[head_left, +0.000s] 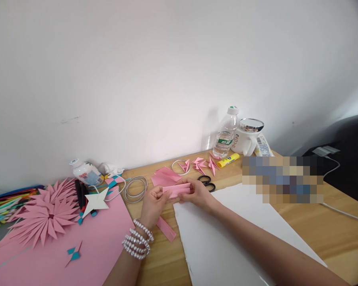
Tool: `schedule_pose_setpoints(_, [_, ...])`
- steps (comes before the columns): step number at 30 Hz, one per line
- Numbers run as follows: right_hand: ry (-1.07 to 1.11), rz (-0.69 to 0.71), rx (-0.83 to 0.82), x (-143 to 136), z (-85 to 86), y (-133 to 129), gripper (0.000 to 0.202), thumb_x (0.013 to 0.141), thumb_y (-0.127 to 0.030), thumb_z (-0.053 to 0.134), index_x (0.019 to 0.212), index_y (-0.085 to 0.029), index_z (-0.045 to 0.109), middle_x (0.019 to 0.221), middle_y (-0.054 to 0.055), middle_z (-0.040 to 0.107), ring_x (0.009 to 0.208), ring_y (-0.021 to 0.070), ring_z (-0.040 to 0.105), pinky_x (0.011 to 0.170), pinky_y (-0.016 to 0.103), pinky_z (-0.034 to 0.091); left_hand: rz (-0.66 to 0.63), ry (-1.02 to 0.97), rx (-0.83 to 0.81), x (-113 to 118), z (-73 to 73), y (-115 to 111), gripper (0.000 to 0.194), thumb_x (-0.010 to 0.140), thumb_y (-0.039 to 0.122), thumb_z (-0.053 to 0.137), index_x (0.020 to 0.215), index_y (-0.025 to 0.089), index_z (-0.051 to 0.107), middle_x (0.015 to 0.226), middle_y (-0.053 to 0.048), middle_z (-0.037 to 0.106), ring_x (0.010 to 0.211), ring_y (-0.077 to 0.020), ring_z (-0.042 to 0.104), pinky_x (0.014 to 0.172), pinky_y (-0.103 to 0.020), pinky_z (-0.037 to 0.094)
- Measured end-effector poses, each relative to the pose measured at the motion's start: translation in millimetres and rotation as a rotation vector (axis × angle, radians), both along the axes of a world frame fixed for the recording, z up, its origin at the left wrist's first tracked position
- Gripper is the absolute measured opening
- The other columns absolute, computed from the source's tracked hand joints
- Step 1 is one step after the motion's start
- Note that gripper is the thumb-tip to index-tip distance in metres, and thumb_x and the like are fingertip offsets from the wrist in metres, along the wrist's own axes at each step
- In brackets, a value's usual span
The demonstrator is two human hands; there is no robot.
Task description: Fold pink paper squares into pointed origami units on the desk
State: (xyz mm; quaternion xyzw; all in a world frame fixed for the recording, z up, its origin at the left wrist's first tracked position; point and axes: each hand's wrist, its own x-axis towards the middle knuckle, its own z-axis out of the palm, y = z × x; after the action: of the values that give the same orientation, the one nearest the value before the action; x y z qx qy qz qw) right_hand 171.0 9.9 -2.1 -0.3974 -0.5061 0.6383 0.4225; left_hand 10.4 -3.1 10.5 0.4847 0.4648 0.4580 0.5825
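Between my two hands is a narrow folded strip of pink paper, held up near the top edge of a white board. My left hand, with a pearl bracelet on the wrist, pinches its left end. The right end is gripped by my right hand. Another pink paper strip lies on the table beside my left wrist. Just beyond my hands rest pink paper sheets, and black-handled scissors lie by my right hand, their blades hidden.
Folded pink paper pieces, a yellow glue stick, a water bottle and a white mug line the back. Left are pink paper flowers, a cable coil and a pink sheet. The white board lies right.
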Motion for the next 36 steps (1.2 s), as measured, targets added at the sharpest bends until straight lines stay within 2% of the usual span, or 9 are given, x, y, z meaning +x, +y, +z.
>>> schedule_pose_setpoints(6, [0.063, -0.012, -0.052, -0.2, -2.1, 0.3, 0.035, 0.054, -0.017, 0.068, 0.088, -0.014, 0.057, 0.067, 0.0, 0.064, 0.061, 0.0156, 0.062, 0.064, 0.031, 0.052, 0.027, 0.044, 0.027, -2.1, 2.8, 0.4, 0.03, 0.058, 0.033, 0.07, 0.077, 0.012, 0.063, 0.064, -0.003, 0.068, 0.072, -0.0222, 0.064, 0.068, -0.035, 0.052])
schedule_pose_setpoints(10, [0.131, 0.014, -0.051, 2.2, -2.9, 0.8, 0.035, 0.056, -0.023, 0.07, 0.087, -0.013, 0.059, 0.07, 0.003, 0.066, 0.067, 0.0176, 0.063, 0.068, 0.033, 0.052, 0.059, 0.039, 0.01, -2.1, 7.9, 0.5, 0.031, 0.057, 0.032, 0.071, 0.079, 0.012, 0.063, 0.07, -0.004, 0.069, 0.073, -0.0219, 0.064, 0.068, -0.034, 0.052])
schedule_pose_setpoints(15, [0.142, 0.034, -0.076, 3.6, -5.6, 1.6, 0.04, 0.053, -0.03, 0.074, 0.086, -0.011, 0.062, 0.068, 0.003, 0.066, 0.063, 0.0164, 0.062, 0.066, 0.034, 0.053, 0.059, 0.014, -0.023, -1.2, 10.8, -0.1, 0.03, 0.057, 0.03, 0.071, 0.078, 0.011, 0.063, 0.074, -0.006, 0.07, 0.071, -0.0211, 0.064, 0.067, -0.034, 0.053])
schedule_pose_setpoints(24, [0.173, 0.025, -0.08, 2.7, -7.5, 2.7, 0.047, 0.047, -0.032, 0.077, 0.087, -0.012, 0.063, 0.077, 0.005, 0.068, 0.065, 0.0188, 0.064, 0.065, 0.034, 0.053, 0.068, -0.077, -0.082, 0.4, 10.4, -1.0, 0.034, 0.054, 0.029, 0.073, 0.08, 0.009, 0.064, 0.073, -0.008, 0.071, 0.075, -0.0239, 0.065, 0.07, -0.037, 0.053])
schedule_pose_setpoints(36, [0.159, 0.021, -0.083, 2.7, -1.9, 0.7, 0.042, 0.05, -0.035, 0.075, 0.084, -0.012, 0.065, 0.067, 0.002, 0.065, 0.058, 0.0137, 0.059, 0.065, 0.033, 0.053, 0.042, -0.111, -0.07, -2.6, 6.0, 0.7, 0.038, 0.056, 0.029, 0.073, 0.087, 0.009, 0.064, 0.079, -0.01, 0.07, 0.083, -0.0254, 0.063, 0.073, -0.039, 0.052])
